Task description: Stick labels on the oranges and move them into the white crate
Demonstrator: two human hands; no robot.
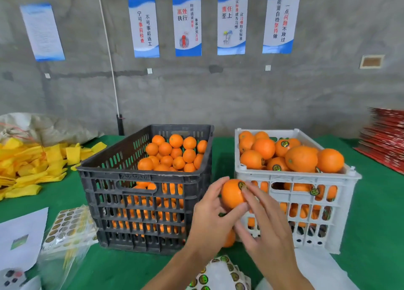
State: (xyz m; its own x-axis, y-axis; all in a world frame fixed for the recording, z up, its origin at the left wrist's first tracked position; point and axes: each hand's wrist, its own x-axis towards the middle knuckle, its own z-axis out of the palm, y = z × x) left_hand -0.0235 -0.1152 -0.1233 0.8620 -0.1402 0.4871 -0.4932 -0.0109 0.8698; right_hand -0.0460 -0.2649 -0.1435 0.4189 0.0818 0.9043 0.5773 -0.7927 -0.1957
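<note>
**Labelling an orange between two crates**

Green surface: carries all items. Black crate: part-filled with unlabelled oranges. White crate: heaped past its rim with labelled fruit. Left hand: cups the orange, held between the crates. Right hand: fingers straight, pressing the label. Sticker sheet: below the wrists. Risk, judged: weak pressing leaves a lifted edge; an added orange may roll off the heap.
</note>
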